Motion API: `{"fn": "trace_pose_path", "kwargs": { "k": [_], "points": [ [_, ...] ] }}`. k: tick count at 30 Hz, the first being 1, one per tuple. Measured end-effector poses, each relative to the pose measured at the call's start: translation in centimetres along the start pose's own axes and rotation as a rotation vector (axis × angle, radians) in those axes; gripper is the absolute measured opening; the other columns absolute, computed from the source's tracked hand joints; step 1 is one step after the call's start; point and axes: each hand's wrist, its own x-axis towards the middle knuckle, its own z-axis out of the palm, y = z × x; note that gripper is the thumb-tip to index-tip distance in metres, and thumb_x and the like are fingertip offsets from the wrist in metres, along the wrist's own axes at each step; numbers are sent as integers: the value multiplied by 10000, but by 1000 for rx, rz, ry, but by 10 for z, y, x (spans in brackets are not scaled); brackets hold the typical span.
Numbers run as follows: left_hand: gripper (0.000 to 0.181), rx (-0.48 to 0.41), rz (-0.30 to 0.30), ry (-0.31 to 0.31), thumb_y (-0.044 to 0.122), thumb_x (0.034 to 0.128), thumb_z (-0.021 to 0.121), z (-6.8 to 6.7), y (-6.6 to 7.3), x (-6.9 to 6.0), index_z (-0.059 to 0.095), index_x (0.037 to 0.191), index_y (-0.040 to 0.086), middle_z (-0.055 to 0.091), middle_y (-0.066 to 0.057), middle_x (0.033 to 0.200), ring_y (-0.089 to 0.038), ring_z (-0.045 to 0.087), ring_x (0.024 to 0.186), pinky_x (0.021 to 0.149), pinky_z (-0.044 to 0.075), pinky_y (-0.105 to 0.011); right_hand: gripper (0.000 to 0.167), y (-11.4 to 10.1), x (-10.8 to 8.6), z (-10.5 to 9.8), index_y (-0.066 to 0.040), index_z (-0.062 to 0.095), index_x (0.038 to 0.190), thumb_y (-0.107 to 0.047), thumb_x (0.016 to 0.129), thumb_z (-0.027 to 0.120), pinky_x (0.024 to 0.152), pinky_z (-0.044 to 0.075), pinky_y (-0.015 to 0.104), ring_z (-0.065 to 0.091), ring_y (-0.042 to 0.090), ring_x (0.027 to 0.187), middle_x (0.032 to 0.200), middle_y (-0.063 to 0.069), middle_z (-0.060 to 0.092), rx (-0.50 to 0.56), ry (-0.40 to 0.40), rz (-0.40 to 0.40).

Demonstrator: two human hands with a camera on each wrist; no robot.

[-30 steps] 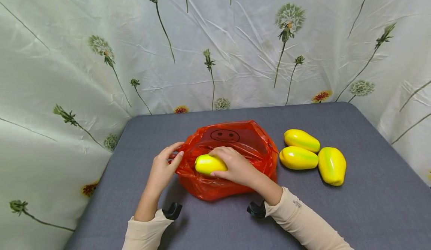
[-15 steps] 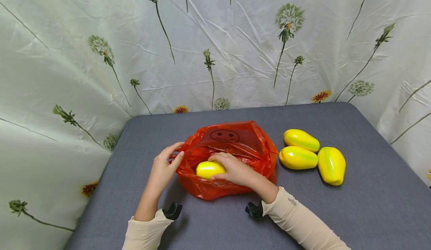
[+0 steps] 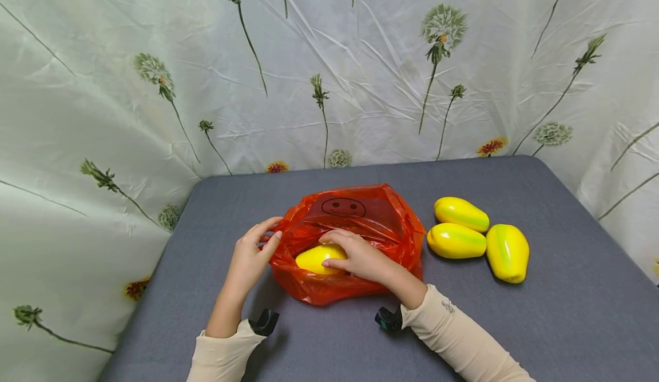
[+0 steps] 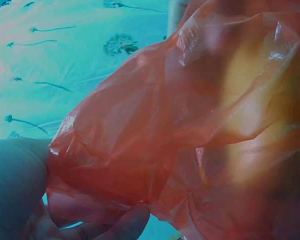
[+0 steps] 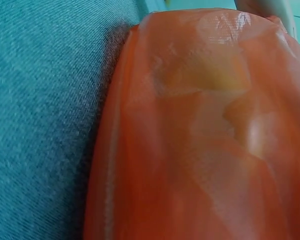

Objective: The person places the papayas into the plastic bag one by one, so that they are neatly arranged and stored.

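A red plastic bag (image 3: 329, 288) with a printed smiley face stands on the table with its mouth spread wide. My left hand (image 3: 250, 259) holds the bag's left rim between thumb and fingers; the left wrist view shows the fingers (image 4: 127, 225) against the film. Inside the mouth, my right hand (image 3: 360, 259) grips a yellow papaya (image 3: 311, 259), thumb over its near side. The fingertips behind the fruit are hidden. Through the film in the right wrist view, a blurred yellow shape (image 5: 215, 72) shows.
To the right of the bag lie a far papaya (image 3: 460, 214), a nearer one (image 3: 456, 241) and a third papaya (image 3: 507, 254), close together. A grey cloth-covered table (image 3: 329, 347) lies beneath everything. Behind it hangs a flower-printed curtain (image 3: 376, 84).
The right hand has lowered the papaya deeper into the bag, and the fruit has tilted, its left end now lower. The left hand stays at the rim; the three papayas outside have not moved.
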Motion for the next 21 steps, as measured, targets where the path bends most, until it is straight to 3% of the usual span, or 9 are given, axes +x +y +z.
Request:
{"fn": "trace_pose_path", "kwargs": {
  "k": [12,21],
  "points": [
    [297,-3,0,4,128,853,612,0,1,0,606,1149,118,591,-70,1071,-208,582,826,725,501,-378,419,-6,-3,-9,-108,531,1207,-281,839,631,905,401,308,467,102,1104,1202,-2,521,72,63,-76],
    [299,-6,4,7,116,849,614,0,1,-1,607,1148,119,592,-72,1068,-207,580,824,723,501,-379,425,-11,-10,-18,-118,526,1213,-264,831,644,892,414,306,480,102,1087,1197,-16,517,66,108,-114]
  ]
}}
